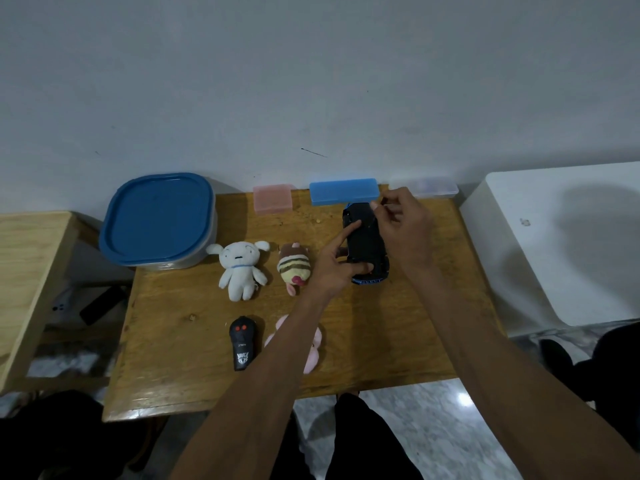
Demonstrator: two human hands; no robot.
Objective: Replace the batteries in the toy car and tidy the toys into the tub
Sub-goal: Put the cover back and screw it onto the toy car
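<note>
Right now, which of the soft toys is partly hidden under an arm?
The pink plush at the table's near edge, beside the black remote. The white plush and striped plush lie fully visible.

One head-worn view looks forward and down, close over the wooden table (415,341).

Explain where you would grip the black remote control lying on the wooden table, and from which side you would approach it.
Grip the remote control across its narrower lower body, coming from above with fingers on its left and right flanks. It lies flat, long axis running near to far, red buttons at the wider far end. The left side is open table; the pink plush and the left forearm sit close on its right, so lean in from the left.
</note>
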